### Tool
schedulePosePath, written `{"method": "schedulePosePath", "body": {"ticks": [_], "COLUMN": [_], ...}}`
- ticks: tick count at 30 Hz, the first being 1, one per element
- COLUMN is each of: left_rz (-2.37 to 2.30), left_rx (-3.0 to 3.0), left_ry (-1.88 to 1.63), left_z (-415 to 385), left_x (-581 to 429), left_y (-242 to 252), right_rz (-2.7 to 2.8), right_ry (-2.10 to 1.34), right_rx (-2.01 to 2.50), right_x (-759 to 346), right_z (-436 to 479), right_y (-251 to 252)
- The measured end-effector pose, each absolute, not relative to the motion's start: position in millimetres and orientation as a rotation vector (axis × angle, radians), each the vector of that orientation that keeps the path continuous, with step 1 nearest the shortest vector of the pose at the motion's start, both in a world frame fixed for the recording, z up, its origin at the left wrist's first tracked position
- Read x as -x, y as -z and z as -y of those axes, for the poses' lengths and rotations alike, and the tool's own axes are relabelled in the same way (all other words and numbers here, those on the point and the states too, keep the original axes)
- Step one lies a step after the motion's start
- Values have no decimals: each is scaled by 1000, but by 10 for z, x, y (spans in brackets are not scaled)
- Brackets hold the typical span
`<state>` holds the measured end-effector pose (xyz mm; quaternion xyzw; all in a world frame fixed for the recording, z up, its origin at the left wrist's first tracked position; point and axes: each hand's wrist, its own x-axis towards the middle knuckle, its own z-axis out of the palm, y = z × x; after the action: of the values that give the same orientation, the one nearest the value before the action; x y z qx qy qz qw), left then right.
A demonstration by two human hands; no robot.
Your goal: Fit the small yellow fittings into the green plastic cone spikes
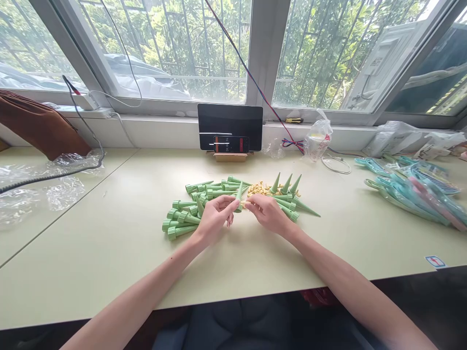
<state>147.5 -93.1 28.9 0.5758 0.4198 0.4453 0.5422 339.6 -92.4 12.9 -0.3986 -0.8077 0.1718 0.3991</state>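
Observation:
My left hand (219,214) is closed around a green plastic watering spike (240,192), which points upward with its wide end low. Beside it, my right hand (268,212) pinches a small yellow plastic piece (244,204) close to the spike's lower side; whether the two touch, I cannot tell. Green spikes with ribbed caps (182,231) lie in a pile by my left hand. Behind my right hand is a heap of small yellow pieces (259,188). Several spikes stand point up (286,184) there, and others lie beside my right wrist.
A tablet (230,121) leans at the back with a phone (231,144) before it on a cardboard stand (230,157). Bagged blue, green and pink plastic items (419,192) lie at right. Clear plastic wrap (62,189), a black cable (54,176) and a brown bag (40,124) occupy the left.

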Motion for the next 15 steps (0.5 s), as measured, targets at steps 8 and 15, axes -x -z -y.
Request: {"method": "schedulePosePath", "body": {"ticks": [8, 15], "left_rz": [-947, -971], "left_rx": [-1438, -1626], "left_ry": [-1039, -1062], "left_z": [940, 934], "left_x": [-1477, -1451], "left_y": [-263, -186], "right_rz": [1995, 1823], "right_ry": [-529, -924], "right_rx": [1031, 1112], "right_x": [-3386, -3362], "right_z": [927, 981], "right_y": [-126, -193]}}
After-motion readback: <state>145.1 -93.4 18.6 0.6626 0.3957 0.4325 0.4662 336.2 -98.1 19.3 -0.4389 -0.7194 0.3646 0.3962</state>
